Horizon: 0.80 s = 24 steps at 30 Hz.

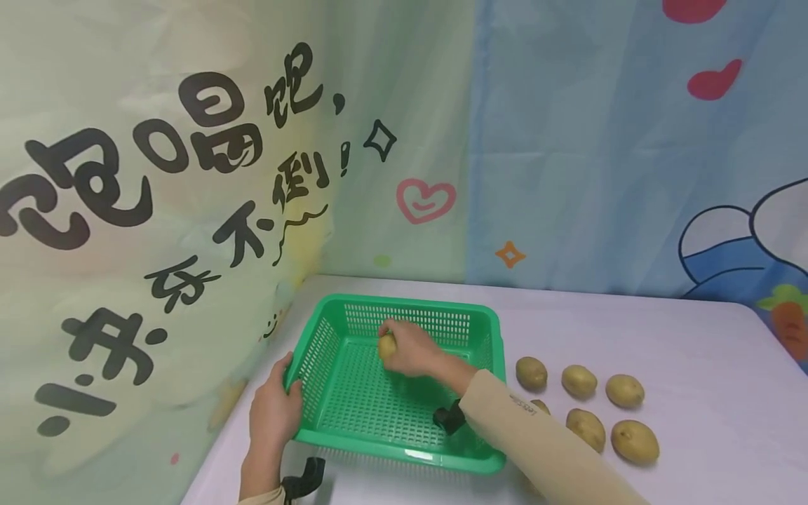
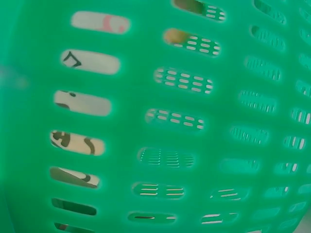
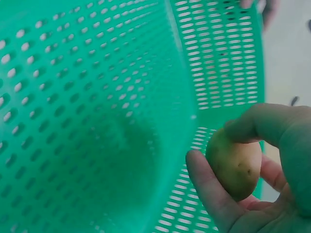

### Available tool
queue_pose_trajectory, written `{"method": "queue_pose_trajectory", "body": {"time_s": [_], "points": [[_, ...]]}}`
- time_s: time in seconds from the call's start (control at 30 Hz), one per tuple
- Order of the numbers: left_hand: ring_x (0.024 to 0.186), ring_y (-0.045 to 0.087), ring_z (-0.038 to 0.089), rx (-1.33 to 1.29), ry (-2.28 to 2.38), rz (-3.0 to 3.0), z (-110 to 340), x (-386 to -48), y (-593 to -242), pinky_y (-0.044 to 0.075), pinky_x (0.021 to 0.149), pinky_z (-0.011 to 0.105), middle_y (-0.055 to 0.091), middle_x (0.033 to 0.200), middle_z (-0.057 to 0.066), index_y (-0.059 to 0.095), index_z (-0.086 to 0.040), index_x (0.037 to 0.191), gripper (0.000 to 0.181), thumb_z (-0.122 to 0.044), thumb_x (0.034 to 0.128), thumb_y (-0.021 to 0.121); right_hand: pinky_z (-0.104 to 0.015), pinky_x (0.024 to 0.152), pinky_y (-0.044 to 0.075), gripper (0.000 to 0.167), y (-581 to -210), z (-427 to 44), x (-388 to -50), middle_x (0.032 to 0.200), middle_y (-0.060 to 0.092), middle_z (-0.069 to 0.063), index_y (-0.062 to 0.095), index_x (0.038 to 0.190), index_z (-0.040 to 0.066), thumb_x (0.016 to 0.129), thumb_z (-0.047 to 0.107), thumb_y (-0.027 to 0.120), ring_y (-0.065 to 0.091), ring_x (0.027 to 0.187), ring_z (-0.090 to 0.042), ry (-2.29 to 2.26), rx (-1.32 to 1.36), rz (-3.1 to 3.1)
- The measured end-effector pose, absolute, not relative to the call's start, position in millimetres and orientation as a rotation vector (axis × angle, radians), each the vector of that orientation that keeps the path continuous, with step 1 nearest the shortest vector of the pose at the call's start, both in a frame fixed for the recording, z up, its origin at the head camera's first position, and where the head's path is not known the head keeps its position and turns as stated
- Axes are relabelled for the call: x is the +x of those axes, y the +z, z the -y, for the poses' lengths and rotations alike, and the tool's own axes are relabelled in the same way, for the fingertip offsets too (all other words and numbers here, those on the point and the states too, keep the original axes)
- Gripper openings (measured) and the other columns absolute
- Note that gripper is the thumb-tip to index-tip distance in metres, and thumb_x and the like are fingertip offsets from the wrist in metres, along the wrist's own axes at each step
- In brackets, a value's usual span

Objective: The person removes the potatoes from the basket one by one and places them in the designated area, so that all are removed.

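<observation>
A green plastic basket [image 1: 404,458] with slotted walls sits on the table. My right hand [image 1: 410,348] reaches over it and holds a potato [image 1: 387,346] above the basket's floor. In the right wrist view the potato [image 3: 234,167] is pinched between thumb and fingers, its smooth yellow-brown skin showing. At the basket's left rim my left hand [image 1: 275,405] grips the edge, the thumb near the rim and the other fingers partly hidden along the outer side. The left wrist view is filled by the slotted basket wall [image 2: 131,104].
Several potatoes [image 1: 578,381] lie in rough rows on the white tabletop [image 1: 707,379] right of the basket, some partly hidden by the right sleeve [image 1: 536,438]. A printed cloth backdrop [image 1: 568,140] hangs behind and along the left side.
</observation>
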<state>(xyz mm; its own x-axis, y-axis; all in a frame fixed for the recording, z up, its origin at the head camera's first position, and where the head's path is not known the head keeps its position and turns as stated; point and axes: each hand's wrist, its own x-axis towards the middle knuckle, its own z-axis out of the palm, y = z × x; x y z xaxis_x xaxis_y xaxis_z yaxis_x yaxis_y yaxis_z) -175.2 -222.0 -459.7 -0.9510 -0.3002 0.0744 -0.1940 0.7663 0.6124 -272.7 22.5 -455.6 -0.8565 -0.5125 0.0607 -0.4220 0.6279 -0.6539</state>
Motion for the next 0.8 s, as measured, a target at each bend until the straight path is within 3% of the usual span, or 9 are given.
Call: {"method": "queue_pose_trajectory", "body": {"time_s": [0.37, 0.6, 0.8], "points": [[0.070, 0.053, 0.026, 0.395, -0.918, 2.812, 221, -174, -457, 0.038, 0.057, 0.033, 0.053, 0.134, 0.029, 0.040, -0.010, 0.148, 0.052, -0.014, 0.0985, 0.052, -0.032, 0.059, 0.045, 0.055, -416, -62, -249, 0.113, 0.058, -0.008, 0.056, 0.137, 0.017, 0.083, 0.013, 0.066, 0.051, 0.078, -0.019, -1.274, -0.727, -2.680], [0.071, 0.053, 0.027, 0.391, -0.900, 2.828, 223, -173, -458, 0.038, 0.057, 0.034, 0.055, 0.131, 0.031, 0.039, -0.009, 0.148, 0.051, -0.015, 0.0986, 0.051, -0.032, 0.065, 0.048, 0.048, -403, -87, -229, 0.126, 0.057, -0.010, 0.063, 0.130, 0.017, 0.082, 0.009, 0.065, 0.053, 0.089, -0.022, -1.414, -0.672, -2.638], [0.071, 0.054, 0.028, 0.370, -0.888, 2.823, 224, -175, -459, 0.039, 0.057, 0.035, 0.056, 0.128, 0.033, 0.040, -0.008, 0.148, 0.051, -0.014, 0.0983, 0.052, -0.034, 0.062, 0.054, 0.044, -395, -110, -210, 0.132, 0.051, -0.011, 0.061, 0.128, 0.017, 0.085, 0.010, 0.066, 0.060, 0.084, -0.021, -1.578, -0.503, -2.531]]}}
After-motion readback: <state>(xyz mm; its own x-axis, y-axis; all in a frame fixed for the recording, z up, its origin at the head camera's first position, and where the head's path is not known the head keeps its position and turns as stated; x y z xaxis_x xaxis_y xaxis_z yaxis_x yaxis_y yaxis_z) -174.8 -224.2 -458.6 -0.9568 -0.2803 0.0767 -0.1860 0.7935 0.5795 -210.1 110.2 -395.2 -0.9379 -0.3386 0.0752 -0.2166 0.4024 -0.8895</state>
